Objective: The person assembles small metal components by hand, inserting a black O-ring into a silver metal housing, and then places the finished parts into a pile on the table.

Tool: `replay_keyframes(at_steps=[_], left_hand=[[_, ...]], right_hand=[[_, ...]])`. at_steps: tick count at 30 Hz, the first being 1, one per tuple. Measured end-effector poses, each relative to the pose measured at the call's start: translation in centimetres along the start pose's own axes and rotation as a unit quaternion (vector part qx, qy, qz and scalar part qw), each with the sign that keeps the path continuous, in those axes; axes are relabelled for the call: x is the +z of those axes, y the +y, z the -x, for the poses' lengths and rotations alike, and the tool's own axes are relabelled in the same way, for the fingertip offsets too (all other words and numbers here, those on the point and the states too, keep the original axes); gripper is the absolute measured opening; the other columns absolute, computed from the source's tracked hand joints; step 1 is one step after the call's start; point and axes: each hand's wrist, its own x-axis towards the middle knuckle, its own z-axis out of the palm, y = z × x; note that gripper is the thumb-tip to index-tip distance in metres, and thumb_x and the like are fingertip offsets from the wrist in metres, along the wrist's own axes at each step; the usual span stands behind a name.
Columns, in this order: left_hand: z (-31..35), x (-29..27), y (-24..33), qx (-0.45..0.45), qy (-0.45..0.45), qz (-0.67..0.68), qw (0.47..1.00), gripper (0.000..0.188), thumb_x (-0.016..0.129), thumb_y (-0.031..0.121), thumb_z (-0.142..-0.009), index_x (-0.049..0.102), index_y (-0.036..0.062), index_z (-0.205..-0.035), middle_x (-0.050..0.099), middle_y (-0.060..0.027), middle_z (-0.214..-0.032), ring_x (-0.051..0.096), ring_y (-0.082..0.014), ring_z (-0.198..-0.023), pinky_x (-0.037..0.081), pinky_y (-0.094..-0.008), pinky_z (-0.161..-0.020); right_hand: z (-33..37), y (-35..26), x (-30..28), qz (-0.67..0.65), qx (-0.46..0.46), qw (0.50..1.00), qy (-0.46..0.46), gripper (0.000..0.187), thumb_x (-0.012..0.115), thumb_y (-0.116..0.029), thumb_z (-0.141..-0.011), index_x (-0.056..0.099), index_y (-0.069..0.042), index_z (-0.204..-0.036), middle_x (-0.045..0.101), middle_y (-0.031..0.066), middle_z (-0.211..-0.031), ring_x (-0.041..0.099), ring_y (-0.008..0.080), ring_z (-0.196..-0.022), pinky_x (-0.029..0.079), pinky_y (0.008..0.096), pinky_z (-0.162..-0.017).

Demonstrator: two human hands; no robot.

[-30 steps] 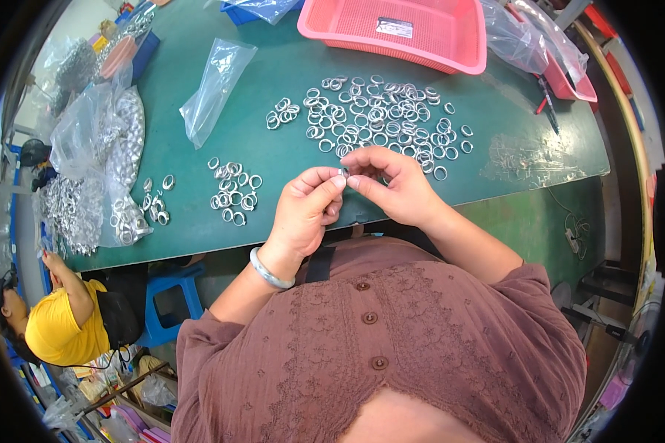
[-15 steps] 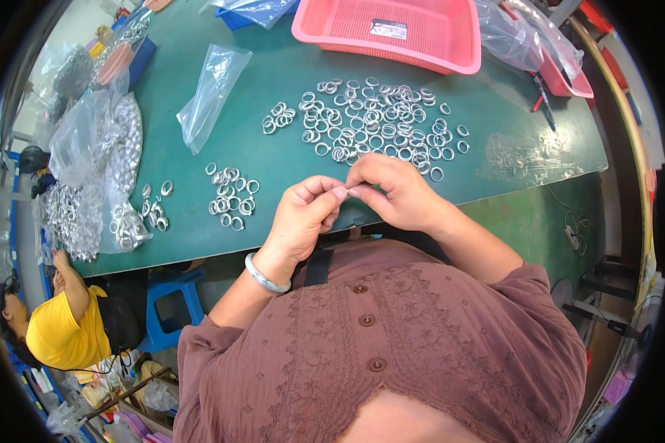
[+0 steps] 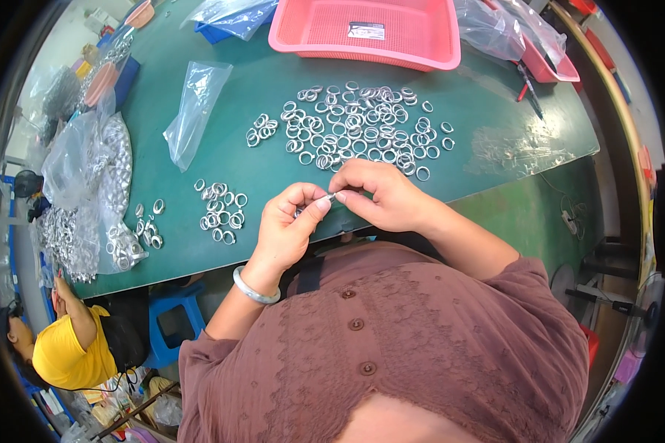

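At the near edge of the green table (image 3: 273,81), my left hand (image 3: 287,221) and my right hand (image 3: 383,193) meet fingertip to fingertip. Thumb and forefinger of each are pinched on a small silvery metal ring (image 3: 332,196), mostly covered by the fingers. A bit of shiny metal also shows under the curled fingers of my left hand. Just beyond the hands spreads a big loose pile of silver rings (image 3: 368,140). A smaller group of rings (image 3: 222,210) lies left of my left hand, and another little cluster (image 3: 261,130) sits farther back.
A pink basket (image 3: 366,60) stands at the back, with a flat clear plastic bag (image 3: 197,114) to its left. Bags of metal parts (image 3: 114,166) crowd the left edge, near a few more rings (image 3: 152,232). A person in yellow (image 3: 74,347) is at the lower left.
The whole view has shifted slightly, carrying the table things leftward. My fingertips are still together, and more of the metal piece shows between them now.
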Motion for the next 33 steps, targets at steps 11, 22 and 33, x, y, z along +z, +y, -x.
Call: replay_keyframes(at_steps=[11,22,33], left_hand=[[0.0,-0.1,-0.5,-0.017,-0.017,0.009,1.000,0.009,0.056,0.013,-0.087,0.055,0.0045,-0.086,0.050,0.0044,-0.068,0.041,-0.0017,-0.056,0.033,-0.0156,-0.050],[0.0,0.0,-0.4,-0.089,-0.026,0.053,0.994,0.014,0.053,0.020,-0.089,0.051,0.0079,-0.083,0.051,0.0035,-0.066,0.042,-0.0024,-0.054,0.032,-0.0155,-0.047],[-0.6,-0.8,-0.5,-0.177,-0.013,0.313,0.933,0.016,0.048,0.022,-0.091,0.051,0.0072,-0.086,0.056,-0.0080,-0.078,0.043,-0.0077,-0.054,0.030,-0.0163,-0.041]], right_hand=[[0.3,0.3,0.3,0.035,-0.015,0.999,-0.020,0.006,0.055,-0.005,-0.079,0.054,-0.003,-0.084,0.052,0.0082,-0.075,0.052,0.0234,-0.065,0.042,0.0321,-0.057],[0.5,0.6,0.6,0.026,-0.008,0.999,-0.018,0.006,0.055,-0.007,-0.081,0.055,-0.003,-0.085,0.053,0.0085,-0.076,0.054,0.0242,-0.068,0.044,0.0322,-0.058],[0.6,0.5,0.3,0.007,0.050,0.999,0.016,0.013,0.058,-0.008,-0.079,0.059,-0.003,-0.091,0.059,0.0108,-0.082,0.059,0.0249,-0.071,0.047,0.0318,-0.062]])
